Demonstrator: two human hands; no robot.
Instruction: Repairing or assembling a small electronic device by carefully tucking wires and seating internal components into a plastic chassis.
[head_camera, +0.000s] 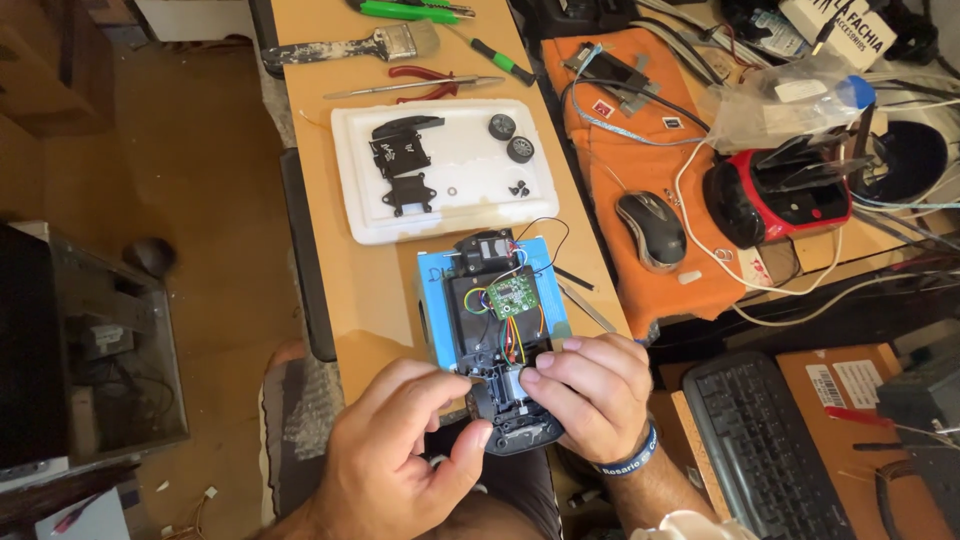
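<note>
Gripping the black toy-car chassis (503, 345) near its motor, the right hand (590, 395) pinches shut while the left hand (395, 450) curls alongside, seemingly holding a thin tool.

Both hands work on a black toy car chassis (503, 340) that lies on a blue box (432, 290) at the near edge of the wooden table (340, 240). The left hand (395, 455) pinches near the small motor (505, 385), and the right hand (590, 390) presses on the same spot from the other side. A green circuit board (512, 294) sits on the chassis with coloured wires. Behind it is a white foam tray (450, 215) with black parts — two small wheels (510, 138) among them. A computer mouse (650, 228) rests on an orange cloth (640, 170).
</note>
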